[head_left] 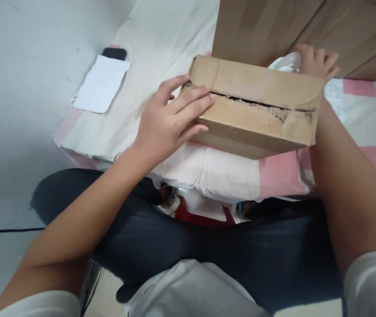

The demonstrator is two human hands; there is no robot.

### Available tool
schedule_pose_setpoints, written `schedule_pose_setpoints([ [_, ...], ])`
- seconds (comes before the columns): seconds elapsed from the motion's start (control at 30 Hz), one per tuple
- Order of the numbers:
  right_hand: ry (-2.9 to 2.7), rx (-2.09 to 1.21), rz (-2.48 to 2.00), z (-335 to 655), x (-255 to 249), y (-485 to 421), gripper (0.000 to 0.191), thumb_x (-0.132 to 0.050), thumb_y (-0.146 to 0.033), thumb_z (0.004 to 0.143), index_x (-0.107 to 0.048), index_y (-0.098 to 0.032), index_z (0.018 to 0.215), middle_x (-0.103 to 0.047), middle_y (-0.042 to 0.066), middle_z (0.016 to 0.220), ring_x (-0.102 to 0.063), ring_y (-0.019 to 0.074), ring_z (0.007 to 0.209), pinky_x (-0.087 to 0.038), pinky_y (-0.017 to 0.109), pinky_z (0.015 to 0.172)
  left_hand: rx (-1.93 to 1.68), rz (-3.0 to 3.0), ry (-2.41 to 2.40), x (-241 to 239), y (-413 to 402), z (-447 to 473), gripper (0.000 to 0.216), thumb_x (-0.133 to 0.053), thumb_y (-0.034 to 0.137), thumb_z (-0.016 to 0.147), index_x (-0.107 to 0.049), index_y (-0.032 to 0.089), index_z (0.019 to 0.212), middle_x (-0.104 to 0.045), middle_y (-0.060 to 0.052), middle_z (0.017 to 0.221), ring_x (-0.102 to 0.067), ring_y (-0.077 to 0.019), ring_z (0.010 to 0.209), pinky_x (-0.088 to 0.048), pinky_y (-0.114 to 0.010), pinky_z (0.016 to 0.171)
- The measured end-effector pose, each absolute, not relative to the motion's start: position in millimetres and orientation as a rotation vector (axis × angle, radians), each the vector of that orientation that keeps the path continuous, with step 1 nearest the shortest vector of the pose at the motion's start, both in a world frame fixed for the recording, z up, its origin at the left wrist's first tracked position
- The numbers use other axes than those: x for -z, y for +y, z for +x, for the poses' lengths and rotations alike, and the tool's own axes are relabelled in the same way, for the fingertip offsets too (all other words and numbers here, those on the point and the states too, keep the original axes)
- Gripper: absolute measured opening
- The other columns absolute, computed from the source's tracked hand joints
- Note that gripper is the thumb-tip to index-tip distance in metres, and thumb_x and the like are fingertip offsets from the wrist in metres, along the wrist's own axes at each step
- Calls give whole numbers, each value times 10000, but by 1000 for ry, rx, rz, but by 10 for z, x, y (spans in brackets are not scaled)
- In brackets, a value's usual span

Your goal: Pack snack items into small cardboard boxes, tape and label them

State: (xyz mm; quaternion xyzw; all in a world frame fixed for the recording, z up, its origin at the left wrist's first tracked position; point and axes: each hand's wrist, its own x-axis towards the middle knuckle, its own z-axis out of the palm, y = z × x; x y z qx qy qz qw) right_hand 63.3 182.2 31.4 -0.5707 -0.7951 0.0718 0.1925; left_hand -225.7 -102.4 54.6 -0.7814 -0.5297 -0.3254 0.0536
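Observation:
A brown cardboard box (250,92) lies in front of me, its top flaps meeting at a torn, slightly gaping seam. My left hand (174,110) is on the left end of the box, fingers spread over the top and near edge. Behind the box's far right corner is my right hand (316,64), partly hidden by it and a little blurred. A white ring-shaped roll, like tape (286,64), sits at the thumb side of that hand, which seems to pinch it while the other fingers stick out. My right forearm passes along the box's right end.
A sheet of white paper (102,83) partly covers a dark phone-like object (115,53) at the left. Large brown cardboard (267,26) stands at the back right. A white and pink cloth (227,176) covers the surface; a pale wall (25,110) borders it on the left.

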Motion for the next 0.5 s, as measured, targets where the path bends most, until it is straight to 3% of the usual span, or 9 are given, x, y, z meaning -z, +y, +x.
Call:
schedule_pose_setpoints([
  [0.13,-2217,-216,-1686,773,-436,1790,461,-473,-439,1037,-554,-237,1443,-445,176,1501,-323,335,1389,-206,588,1122,935,-2341,-1574,-576,-1068,-2209,534,-607,537,925,-530,405,1437,-600,20,1468,-436,-337,1452,-483,-552,1105],
  [0.3,-2363,-228,-1585,898,-462,1957,364,-502,-262,1019,-619,-153,1346,-423,197,1487,-402,177,1340,-305,314,1112,946,-2314,-1553,-592,-1098,-2183,531,-622,502,933,-527,369,1439,-612,-1,1453,-475,-344,1426,-498,-564,1113],
  [0.4,-2397,-180,-1649,905,-527,1962,325,-546,-302,998,-679,-94,1210,-603,199,1239,-482,190,1215,-359,301,1048,933,-2301,-1537,-584,-1091,-2176,548,-626,515,931,-494,413,1453,-608,28,1457,-482,-313,1421,-526,-511,1097],
  [0.5,-2375,-138,-1750,875,-648,1821,261,-610,-374,949,-697,-128,942,-641,116,882,-526,176,884,-412,321,872,958,-2280,-1515,-574,-1081,-2170,566,-650,503,922,-474,446,1456,-622,44,1439,-488,-293,1419,-547,-481,1073],
])
